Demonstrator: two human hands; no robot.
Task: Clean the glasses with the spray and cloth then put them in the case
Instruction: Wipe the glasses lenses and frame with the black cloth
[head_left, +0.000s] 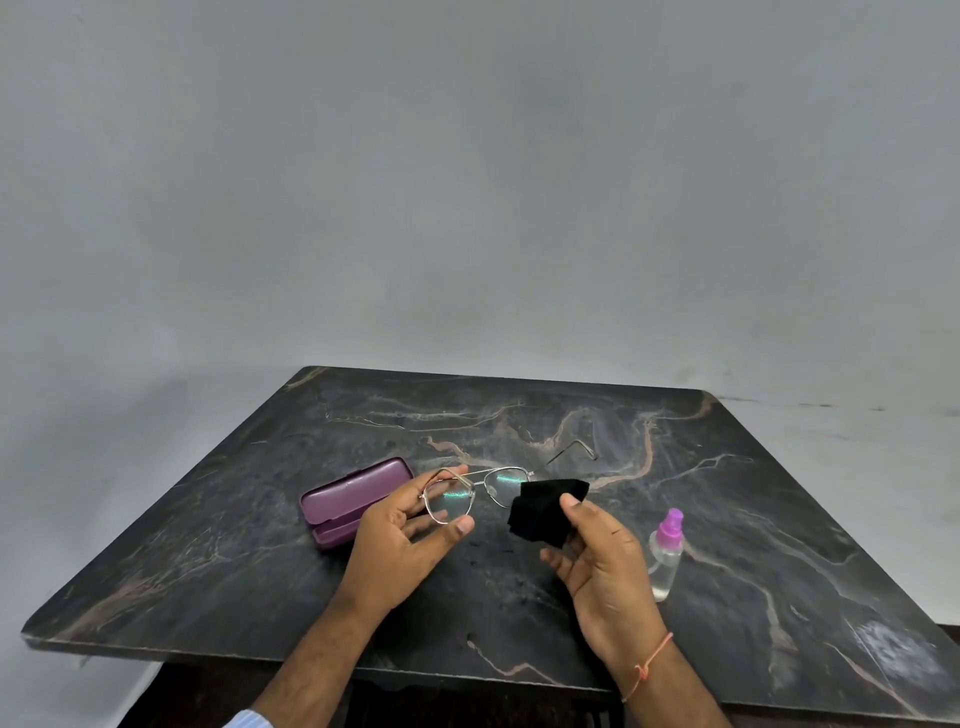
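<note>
Thin metal-framed glasses (480, 491) are held above the dark marble table (779, 519). My left hand (400, 551) pinches the rim of one lens between thumb and fingers. A black cloth (545, 506) is gripped by my right hand (602, 566), close to the other lens. One temple arm of the glasses sticks out toward the back. The purple glasses case (353, 501) lies partly open on the table, just left of my left hand. A small clear spray bottle (666, 553) with a pink nozzle stands to the right of my right hand.
The table's front edge runs just under my forearms. A plain grey wall stands behind the table. A light floor shows at the left and right of the table.
</note>
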